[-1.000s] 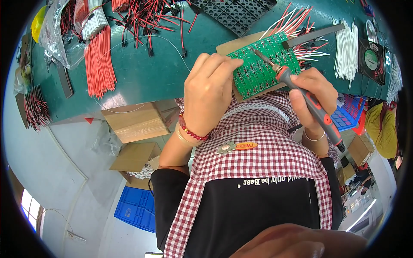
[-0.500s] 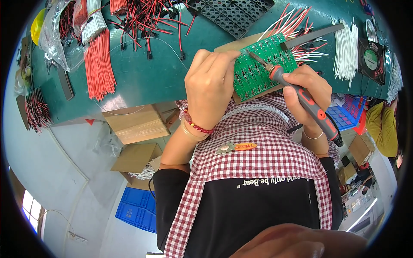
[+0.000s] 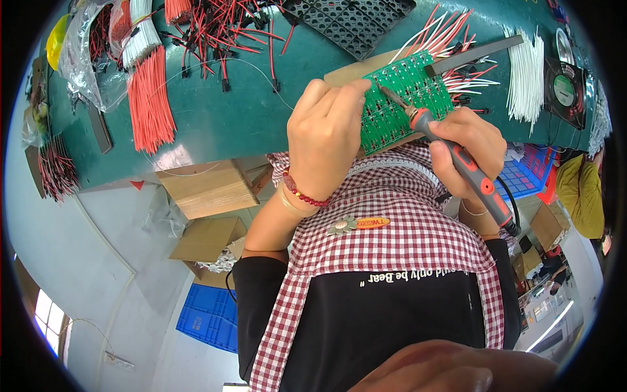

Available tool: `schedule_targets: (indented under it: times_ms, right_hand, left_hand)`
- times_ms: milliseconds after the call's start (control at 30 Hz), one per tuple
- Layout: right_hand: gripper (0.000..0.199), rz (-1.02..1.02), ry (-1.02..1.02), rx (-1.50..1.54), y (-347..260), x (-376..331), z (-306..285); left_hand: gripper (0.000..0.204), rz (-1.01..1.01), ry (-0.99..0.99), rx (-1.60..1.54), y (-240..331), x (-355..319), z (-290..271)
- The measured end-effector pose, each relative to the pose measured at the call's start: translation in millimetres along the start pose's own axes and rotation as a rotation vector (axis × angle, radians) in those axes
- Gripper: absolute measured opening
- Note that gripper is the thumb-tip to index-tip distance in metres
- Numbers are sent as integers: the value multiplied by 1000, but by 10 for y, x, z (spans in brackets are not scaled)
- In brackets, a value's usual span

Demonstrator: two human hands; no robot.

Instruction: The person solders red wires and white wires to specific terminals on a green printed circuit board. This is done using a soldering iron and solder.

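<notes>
A green circuit board with rows of small parts lies near the table's front edge, on a brown piece of board. My right hand grips a grey and red soldering iron, whose tip touches or hovers just over the circuit board's upper left part. At the board's left edge my left hand is closed in a pinch. A thin solder wire curves across the table into it; the fingers hide its held part. Red and white wires fan out behind the board, and a dark flat bar rests across its right corner.
A black perforated tray sits at the back. Red wires with black connectors and a red wire bundle lie to the left. White wires and a black fan are at the right. Below stands a blue crate.
My left hand has shifted slightly right, and the solder wire with it. The soldering iron has moved a little, its tip slightly lower on the circuit board.
</notes>
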State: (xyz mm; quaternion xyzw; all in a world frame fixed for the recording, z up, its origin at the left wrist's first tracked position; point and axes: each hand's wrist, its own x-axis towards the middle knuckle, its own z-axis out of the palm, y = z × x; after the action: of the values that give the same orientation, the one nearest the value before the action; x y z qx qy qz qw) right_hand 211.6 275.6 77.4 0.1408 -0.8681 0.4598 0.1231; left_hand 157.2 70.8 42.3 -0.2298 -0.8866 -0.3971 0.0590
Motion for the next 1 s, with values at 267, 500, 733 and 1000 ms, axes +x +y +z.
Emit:
schedule_targets:
  times_ms: [267,500,733,1000]
  right_hand:
    - [22,12,79,10,29,-2,-96]
    - [21,38,62,13,81,14,-72]
    - [18,40,0,25,86,8,-69]
    - [21,34,41,-1,73,39,-47]
  left_hand:
    - [17,5,18,9,-79,10,12]
    - [14,14,92,20,-24,91,118]
    - [16,-3,111,47,-54,106,178]
    - [15,1,88,45,-48,114,193]
